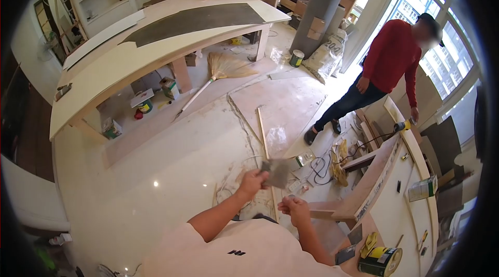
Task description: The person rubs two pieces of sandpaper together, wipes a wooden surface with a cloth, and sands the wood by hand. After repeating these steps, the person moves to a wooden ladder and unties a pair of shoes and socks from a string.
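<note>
My left hand [253,181] is raised in front of me with its fingers pinched together on the edge of a small grey sheet [275,172], which hangs flat out to the right of the fingers, in the air above the floor [156,173] and not resting on anything. My right hand [294,208] sits lower and just beside it, curled into a loose fist; I cannot tell whether anything is inside it, and it does not touch the sheet. Directly behind the sheet a long wooden strip [262,134] lies on the floor, running away from me. At the near right corner of the counter [395,209] to my right stands a yellow and black can [382,261], with a pale curved board running along the counter's far edge. A person in a red top [392,56] stands beyond that counter's far end, one hand on a yellow drill [403,126]. Across the floor a broom [218,71] lies at the front edge of a long pale workbench [130,58], whose top carries a dark panel [197,19].
</note>
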A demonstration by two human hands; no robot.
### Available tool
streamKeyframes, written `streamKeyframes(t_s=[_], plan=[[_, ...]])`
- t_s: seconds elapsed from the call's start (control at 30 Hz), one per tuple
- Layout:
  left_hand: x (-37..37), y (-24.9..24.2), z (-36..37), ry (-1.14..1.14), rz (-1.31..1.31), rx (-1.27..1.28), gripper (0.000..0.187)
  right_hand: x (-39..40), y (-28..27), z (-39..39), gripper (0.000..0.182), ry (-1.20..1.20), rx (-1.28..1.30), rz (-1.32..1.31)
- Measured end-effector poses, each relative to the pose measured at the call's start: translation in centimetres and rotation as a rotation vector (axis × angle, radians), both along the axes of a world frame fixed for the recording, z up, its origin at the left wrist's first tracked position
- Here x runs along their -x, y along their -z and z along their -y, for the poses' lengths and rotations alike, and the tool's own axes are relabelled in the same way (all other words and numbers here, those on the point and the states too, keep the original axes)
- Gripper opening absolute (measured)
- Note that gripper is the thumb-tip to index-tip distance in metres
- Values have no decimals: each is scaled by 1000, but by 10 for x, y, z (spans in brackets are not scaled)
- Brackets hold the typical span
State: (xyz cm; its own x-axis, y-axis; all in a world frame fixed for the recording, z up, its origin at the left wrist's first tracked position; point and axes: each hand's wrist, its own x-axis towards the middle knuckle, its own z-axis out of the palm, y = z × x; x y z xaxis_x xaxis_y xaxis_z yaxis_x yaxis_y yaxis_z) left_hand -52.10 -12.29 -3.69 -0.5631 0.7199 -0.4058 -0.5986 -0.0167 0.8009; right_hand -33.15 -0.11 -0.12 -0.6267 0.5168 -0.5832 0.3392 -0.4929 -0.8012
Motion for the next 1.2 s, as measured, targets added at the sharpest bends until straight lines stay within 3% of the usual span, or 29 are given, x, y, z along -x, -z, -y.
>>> streamKeyframes(t_s=[0.07, 0.17, 0.37, 0.43, 0.47, 0.53, 0.63, 0.77, 0.87, 0.97, 1.1, 1.13, 1.2], plan=[[20, 2, -1, -16, -7, -4, 23, 11, 0, -2, 23, -16, -71, 6], [33, -10, -10, 102, -46, 12, 20, 61, -24, -16, 14, 171, 87, -159], [79, -33, -23, 94, -60, 25, 18, 123, 8, -63, 21, -205, -124, -106], [131, -17, -18, 54, -260, 71, 14, 145, 5, -71, 21, -252, -102, -140], [158, -8, -19, -163, -264, 182, 19, 157, 3, -74, 21, -266, -92, -155], [193, -11, -9, -365, -159, 167, 25, 188, -1, -76, 19, -252, -39, -178], [180, -18, -4, -74, 11, -70, 34, 231, -13, -75, 18, -312, -54, -139], [198, -4, 2, -20, -38, 7, 25, 287, -18, -57, 15, -358, -28, -130], [247, 5, 26, 81, -71, 68, 20, 340, 7, -65, 12, -399, -130, 33], [334, 22, 70, 223, -124, 117, 15, 406, 12, -65, 13, -101, -8, -114], [528, 67, 146, -251, -114, 190, 11, 447, 37, -66, 18, 124, -14, -19], [579, 64, 161, -477, -43, 121, 10, 442, 48, -60, 18, 137, -17, 43], [662, 20, 190, -711, -51, 14, 8, 431, 56, -36, 18, 145, -62, 165]])
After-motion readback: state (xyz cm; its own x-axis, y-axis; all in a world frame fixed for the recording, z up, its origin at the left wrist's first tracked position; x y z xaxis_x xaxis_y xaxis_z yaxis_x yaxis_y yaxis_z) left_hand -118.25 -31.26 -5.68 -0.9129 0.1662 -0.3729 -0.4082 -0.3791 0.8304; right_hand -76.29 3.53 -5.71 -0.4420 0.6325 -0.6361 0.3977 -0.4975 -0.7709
